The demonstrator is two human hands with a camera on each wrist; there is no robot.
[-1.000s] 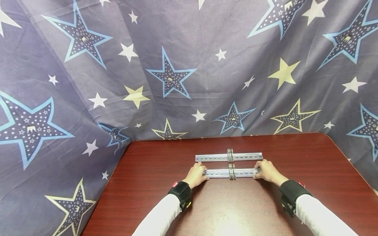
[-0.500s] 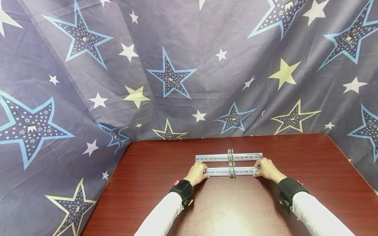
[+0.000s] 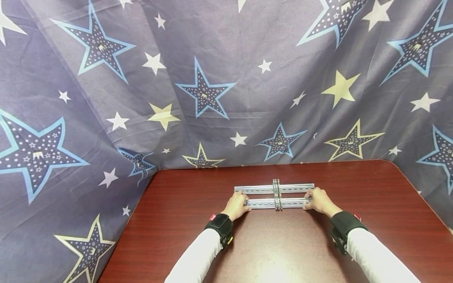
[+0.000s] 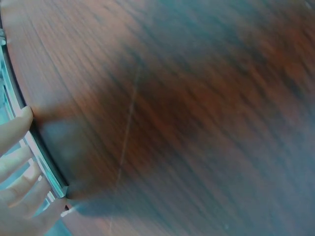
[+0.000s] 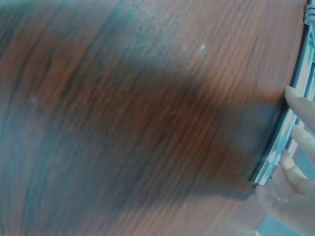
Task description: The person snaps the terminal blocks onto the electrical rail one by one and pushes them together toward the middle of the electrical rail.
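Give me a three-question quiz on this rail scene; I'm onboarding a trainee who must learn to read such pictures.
1. True or false: the near rail touches the far rail.
2. Which hand holds the near rail's left end?
3. What sits at the middle of each rail?

Key:
1. False; bare table shows between them.
2. The left hand; the right hand holds the other end.
3. A small clamp-like piece.

No readable text or labels

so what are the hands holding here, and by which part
Both hold the nearer metal rail by its ends: the left hand grips the left end, the right hand the right end. The farther rail lies just beyond it on the table.
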